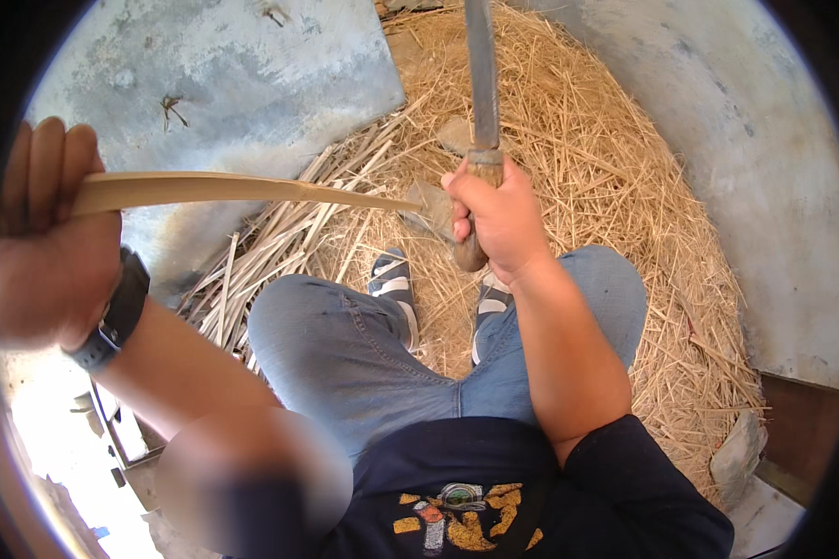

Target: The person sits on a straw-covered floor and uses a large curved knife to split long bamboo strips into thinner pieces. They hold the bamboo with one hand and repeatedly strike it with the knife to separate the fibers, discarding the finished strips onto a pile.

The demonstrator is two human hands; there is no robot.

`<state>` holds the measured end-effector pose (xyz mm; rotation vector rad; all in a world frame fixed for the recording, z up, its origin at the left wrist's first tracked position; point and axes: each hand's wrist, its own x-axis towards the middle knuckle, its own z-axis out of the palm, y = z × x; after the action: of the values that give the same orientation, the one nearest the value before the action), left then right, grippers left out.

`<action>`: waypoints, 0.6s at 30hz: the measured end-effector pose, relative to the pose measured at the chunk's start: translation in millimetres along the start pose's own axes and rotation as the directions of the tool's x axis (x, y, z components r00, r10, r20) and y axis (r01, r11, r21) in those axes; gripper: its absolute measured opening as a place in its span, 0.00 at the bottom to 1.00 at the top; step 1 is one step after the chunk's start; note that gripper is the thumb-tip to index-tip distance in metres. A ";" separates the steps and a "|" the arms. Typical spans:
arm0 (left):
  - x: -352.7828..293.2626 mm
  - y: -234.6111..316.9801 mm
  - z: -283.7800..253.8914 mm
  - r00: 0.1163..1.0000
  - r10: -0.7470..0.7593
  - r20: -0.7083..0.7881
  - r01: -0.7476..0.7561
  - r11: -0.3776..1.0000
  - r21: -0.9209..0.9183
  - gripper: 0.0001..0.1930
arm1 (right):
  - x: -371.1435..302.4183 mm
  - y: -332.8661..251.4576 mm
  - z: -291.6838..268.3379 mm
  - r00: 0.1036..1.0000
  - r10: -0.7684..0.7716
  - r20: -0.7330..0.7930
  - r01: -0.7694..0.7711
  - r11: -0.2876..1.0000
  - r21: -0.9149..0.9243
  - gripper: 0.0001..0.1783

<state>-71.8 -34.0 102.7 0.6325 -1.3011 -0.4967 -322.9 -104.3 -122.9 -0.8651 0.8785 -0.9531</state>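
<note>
The left hand (51, 256) is up at the left side, with its fingers curled tight around a long, flat, tan strip (210, 189). The strip sticks out of the fist to the right, almost level, and gets thin toward its tip. The tip is near the right hand (505, 219), in front of a gray block (429, 207) on the ground; I cannot tell if the tip touches the block. The right hand is closed around the wooden handle of a big knife (482, 79), with the thumb lying over the handle. The knife points up and away from the person, and the end of its blade is cut off by the top edge. The blade and the strip are apart. A black watch (121, 312) is on the left wrist. The person sits with knees spread, in blue jeans (345, 345) and a dark shirt (625, 494), with strappy shoes (394, 284) on both feet. Yellow straw (615, 224) covers the ground in front and to the right. A heap of long, pale sticks (242, 279) lies by the left knee. A gray wall (746, 140) curves along the right side.
</note>
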 end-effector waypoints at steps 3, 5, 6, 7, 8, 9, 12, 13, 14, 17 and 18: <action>6.4 -2.0 0.7 0.979 -0.202 0.038 0.206 0.960 -0.190 0.18 | -4.4 7.6 -14.7 0.997 0.066 0.044 -0.062 0.994 -0.093 0.09; 15.8 -13.9 3.9 0.965 -0.211 0.158 0.246 0.937 -0.250 0.19 | -6.7 12.7 -17.3 0.993 0.099 0.061 -0.088 0.984 -0.156 0.09; 20.7 -17.9 5.5 0.950 -0.219 0.223 0.278 0.918 -0.282 0.20 | -8.0 14.9 -16.9 0.990 0.117 0.073 -0.102 0.977 -0.189 0.09; 26.4 -19.2 5.3 0.924 -0.232 0.305 0.329 0.888 -0.322 0.21 | -9.6 16.0 -14.5 0.988 0.124 0.090 -0.101 0.968 -0.231 0.10; 31.4 -21.0 5.7 0.890 -0.244 0.386 0.387 0.852 -0.354 0.22 | -11.1 18.7 -12.6 0.987 0.114 0.111 -0.084 0.967 -0.242 0.11; 35.8 -22.2 5.6 0.874 -0.252 0.415 0.409 0.842 -0.351 0.24 | -12.0 21.0 -10.3 0.986 0.103 0.134 -0.067 0.965 -0.253 0.11; 44.9 -25.4 5.1 0.839 -0.290 0.461 0.466 0.821 -0.330 0.31 | -14.8 21.7 -7.4 0.969 0.103 0.223 -0.020 0.938 -0.346 0.16; 47.0 -25.7 4.3 0.835 -0.299 0.463 0.472 0.821 -0.320 0.33 | -12.7 30.4 -6.6 0.964 0.059 0.261 0.039 0.934 -0.356 0.16; 47.7 -26.7 2.6 0.831 -0.310 0.462 0.480 0.820 -0.312 0.36 | -13.6 32.3 -4.1 0.955 0.021 0.294 0.093 0.926 -0.367 0.16; 50.3 -29.2 2.5 0.829 -0.293 0.477 0.470 0.827 -0.309 0.37 | -20.8 31.6 -0.4 0.926 -0.084 0.369 0.258 0.854 -0.451 0.24; 50.7 -30.0 3.7 0.833 -0.291 0.471 0.463 0.833 -0.304 0.37 | -23.3 32.1 1.0 0.905 -0.141 0.401 0.329 0.831 -0.449 0.26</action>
<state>-64.6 -90.1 119.4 0.4469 -1.4004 -1.2628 -319.7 -72.2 -146.0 -1.5864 0.7225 -0.7454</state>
